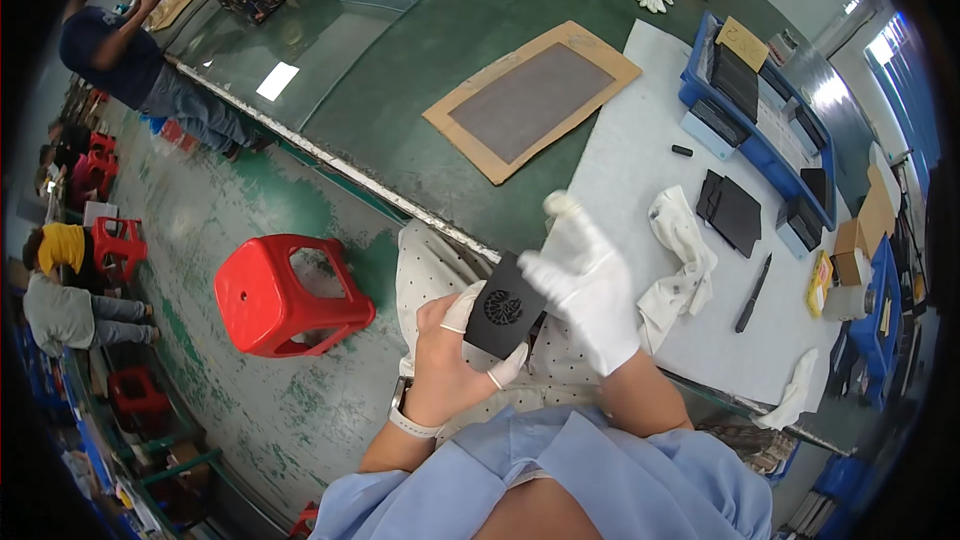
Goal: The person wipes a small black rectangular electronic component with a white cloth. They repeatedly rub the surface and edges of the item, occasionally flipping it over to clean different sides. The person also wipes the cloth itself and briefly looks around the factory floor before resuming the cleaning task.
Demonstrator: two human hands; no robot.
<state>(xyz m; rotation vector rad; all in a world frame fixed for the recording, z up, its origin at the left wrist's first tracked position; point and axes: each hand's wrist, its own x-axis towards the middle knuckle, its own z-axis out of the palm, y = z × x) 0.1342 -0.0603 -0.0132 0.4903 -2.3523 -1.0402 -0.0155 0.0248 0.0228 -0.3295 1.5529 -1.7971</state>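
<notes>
My left hand [445, 350], with finger cots on the thumb and a finger, grips a flat black rectangular case [495, 318] by its edges. A round embossed emblem decorates the side turned up. In a white glove, my right hand [592, 290] is beside the case's right edge, fingers stretched out and apart. Its fingertips overlap the case's upper corner; whether they touch it I cannot tell. Both hands are above my lap, at the table's near edge. On the white sheet [640, 150] to the right lie a crumpled white cloth [680, 265], black flat pieces [729, 212] and a black pen-like tool [754, 293].
A cardboard piece with a grey panel [535, 100] lies on the green table [390, 70]. A blue tray [828, 195] with black items stands at the right. On the left floor is a red stool [265, 295]. Another person [120, 55] stands at the far left; others sit behind.
</notes>
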